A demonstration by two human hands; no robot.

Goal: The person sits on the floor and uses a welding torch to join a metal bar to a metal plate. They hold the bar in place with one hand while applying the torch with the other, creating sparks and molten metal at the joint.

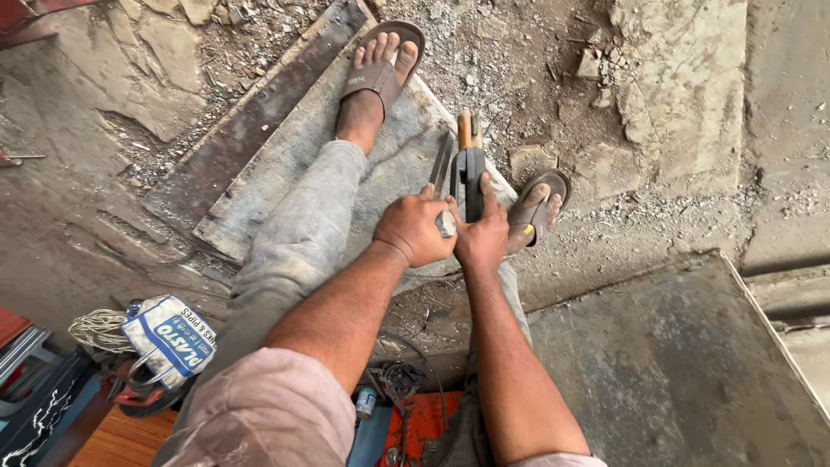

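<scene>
Head view, single frame. Both hands meet at centre frame above a grey metal sheet (285, 164) lying on the rubble floor.

Left hand (413, 229): clenched around the near end of a thin flat metal strip (440, 164), which runs up-frame away from the knuckles.

Right hand (481, 235): closed on a dark clamp-like tool (472, 173) with a wooden handle (468, 130) showing at its far end; the thumb lies along the tool body. Strip and tool sit side by side, apparently touching; the exact contact is hidden by the fingers.

Progress, as a judgement: tool looks set against the strip, but no cut, bend or mark is visible on it, so work appears at an early stage.

Surroundings: sandalled foot (379, 73) on the sheet at upper centre; printed sack (170, 333) at lower left; large steel plate (674, 363) at lower right.
</scene>
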